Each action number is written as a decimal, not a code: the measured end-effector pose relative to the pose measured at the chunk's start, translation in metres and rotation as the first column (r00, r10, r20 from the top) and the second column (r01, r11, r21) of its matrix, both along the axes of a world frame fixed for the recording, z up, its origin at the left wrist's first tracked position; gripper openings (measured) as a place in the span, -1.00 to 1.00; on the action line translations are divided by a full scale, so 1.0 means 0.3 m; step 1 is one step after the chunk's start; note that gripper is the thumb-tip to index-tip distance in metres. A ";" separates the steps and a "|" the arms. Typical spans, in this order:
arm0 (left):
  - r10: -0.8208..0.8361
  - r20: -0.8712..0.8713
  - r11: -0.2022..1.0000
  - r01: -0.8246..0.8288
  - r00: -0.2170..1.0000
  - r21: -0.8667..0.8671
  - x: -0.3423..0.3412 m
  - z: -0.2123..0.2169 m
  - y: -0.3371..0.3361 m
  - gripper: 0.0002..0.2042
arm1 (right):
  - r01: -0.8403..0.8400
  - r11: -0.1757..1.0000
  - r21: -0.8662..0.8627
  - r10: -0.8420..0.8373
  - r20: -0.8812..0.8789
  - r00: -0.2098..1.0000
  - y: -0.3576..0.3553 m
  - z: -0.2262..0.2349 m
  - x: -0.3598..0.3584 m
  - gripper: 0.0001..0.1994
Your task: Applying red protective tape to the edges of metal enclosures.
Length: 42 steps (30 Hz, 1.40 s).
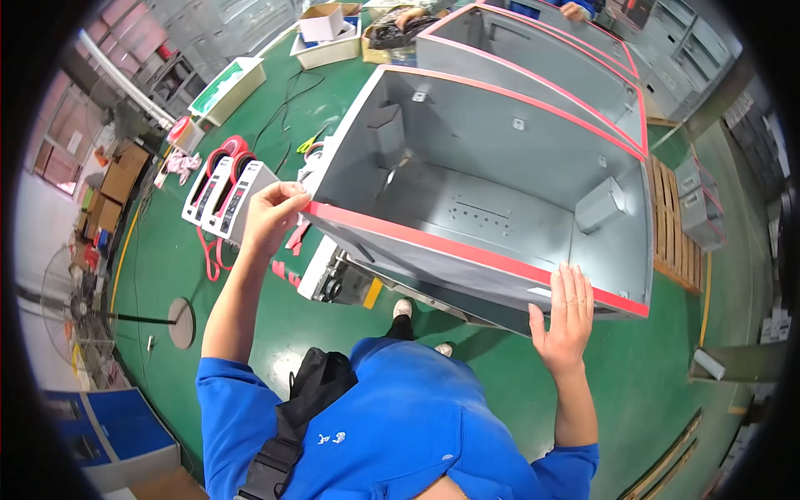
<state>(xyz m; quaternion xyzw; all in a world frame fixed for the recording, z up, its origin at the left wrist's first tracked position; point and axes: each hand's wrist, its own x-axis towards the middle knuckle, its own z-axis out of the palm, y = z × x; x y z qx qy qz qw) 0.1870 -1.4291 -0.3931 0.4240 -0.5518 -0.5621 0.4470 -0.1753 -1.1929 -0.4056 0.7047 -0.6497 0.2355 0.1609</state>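
A grey metal box [467, 221] with an open top lies in front of me, holes in its floor. Red tape [433, 242] runs along its near rim, and strips also line the far and right rims. At the near left corner, my left hand [273, 218] is closed, its fingers and thumb pinching the tape's end. My right hand [567, 321] lies flat across the near rim toward the right, fingers stretched out over the tape, thumb apart. What is under that palm is hidden.
Two white tape dispensers [225, 196] with red rolls stand at the left. More red-taped boxes [533, 71] sit beyond mine, with other people's hands [575, 11] at the far end. A wooden pallet [673, 225] lies at right, a standing fan [179, 323] at left.
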 end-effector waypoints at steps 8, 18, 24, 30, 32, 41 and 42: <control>0.031 0.008 0.999 -0.031 0.999 0.041 -0.010 0.019 0.017 -0.89 | 0.022 1.000 0.011 -0.021 -0.069 0.997 -0.003 -0.022 0.008 -0.52; 0.073 0.111 0.996 -0.079 0.991 0.050 -0.007 0.012 0.013 -0.90 | 0.009 1.000 -0.011 -0.010 -0.088 0.996 -0.010 -0.035 0.012 -0.53; 0.021 0.098 0.995 -0.031 0.995 0.099 -0.017 0.051 0.011 -0.89 | 0.019 1.000 -0.013 -0.020 -0.091 0.996 -0.008 -0.039 0.014 -0.53; 0.044 0.141 0.992 -0.060 0.989 0.111 -0.016 0.059 0.010 -0.89 | 0.011 1.000 -0.017 -0.012 -0.061 0.998 -0.009 -0.046 0.017 -0.51; 0.053 0.151 0.992 -0.069 0.987 0.103 -0.018 0.051 0.005 -0.88 | 0.009 1.000 -0.016 -0.009 -0.045 0.999 -0.009 -0.046 0.019 -0.50; 0.071 0.213 0.993 -0.090 0.974 0.081 -0.020 0.058 0.010 -0.87 | 0.012 1.000 -0.007 -0.013 -0.043 0.999 -0.011 -0.043 0.023 -0.49; 0.074 0.219 0.993 -0.092 0.973 0.073 -0.021 0.057 0.010 -0.87 | 0.014 1.000 -0.007 -0.014 -0.044 0.999 -0.011 -0.042 0.024 -0.49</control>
